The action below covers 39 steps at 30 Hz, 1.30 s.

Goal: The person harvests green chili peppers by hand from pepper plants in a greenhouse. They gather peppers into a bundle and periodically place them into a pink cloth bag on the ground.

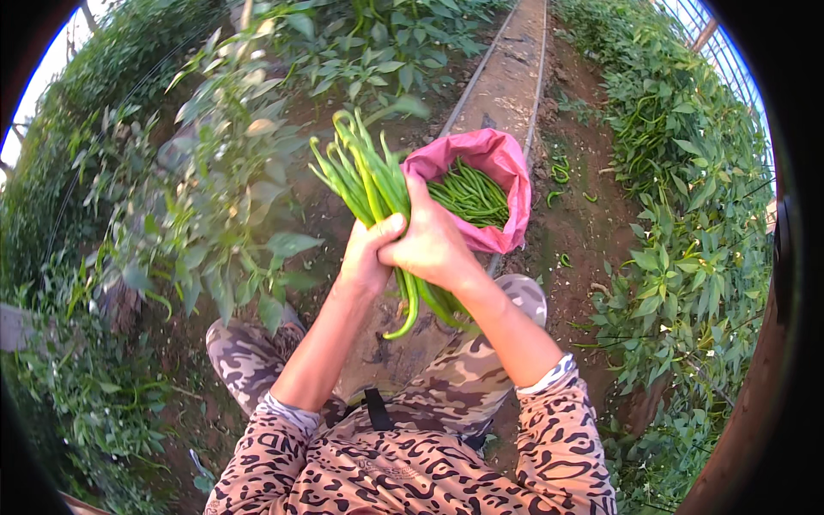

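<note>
Both of my hands are wrapped around one thick bundle of long green chili peppers [367, 177]. My left hand [368, 254] grips it from the left, and my right hand [431, 238] closes over the right side, the thumbs meeting in front. Curved pepper tips stick out above the hands, and several more hang below them. Just beyond my right hand stands a pink sack [467, 145] with its mouth spread wide. Many green chili peppers [473, 196] lie inside it. My right hand overlaps the sack's near left rim in view, and whether they touch I cannot tell.
Leafy pepper plants [225, 167] crowd close on the left, and another row of plants [676, 193] lines the right. A narrow path with raised edges [508, 58] runs away beyond the sack. Loose peppers [560, 172] lie on the soil to its right.
</note>
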Each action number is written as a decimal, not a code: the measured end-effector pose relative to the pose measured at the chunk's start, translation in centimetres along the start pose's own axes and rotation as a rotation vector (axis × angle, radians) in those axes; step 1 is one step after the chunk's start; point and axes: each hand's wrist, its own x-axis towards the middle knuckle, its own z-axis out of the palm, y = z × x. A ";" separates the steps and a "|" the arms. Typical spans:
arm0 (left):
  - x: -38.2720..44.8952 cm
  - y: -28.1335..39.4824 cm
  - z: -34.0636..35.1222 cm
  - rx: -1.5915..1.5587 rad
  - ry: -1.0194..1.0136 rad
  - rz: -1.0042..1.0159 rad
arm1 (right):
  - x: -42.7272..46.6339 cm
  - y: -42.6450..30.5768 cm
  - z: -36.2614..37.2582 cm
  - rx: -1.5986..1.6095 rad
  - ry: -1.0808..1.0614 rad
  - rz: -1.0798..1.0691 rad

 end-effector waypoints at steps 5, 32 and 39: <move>12.2 0.8 5.3 0.025 -0.095 -0.008 | 10.8 3.4 -7.0 0.189 0.031 -0.132; 32.3 -14.5 -4.3 0.558 0.144 -0.098 | 23.6 28.0 -11.1 0.799 0.095 0.200; 31.6 -18.4 -10.8 2.127 -0.032 -0.177 | 17.5 32.0 -11.7 0.791 0.177 0.217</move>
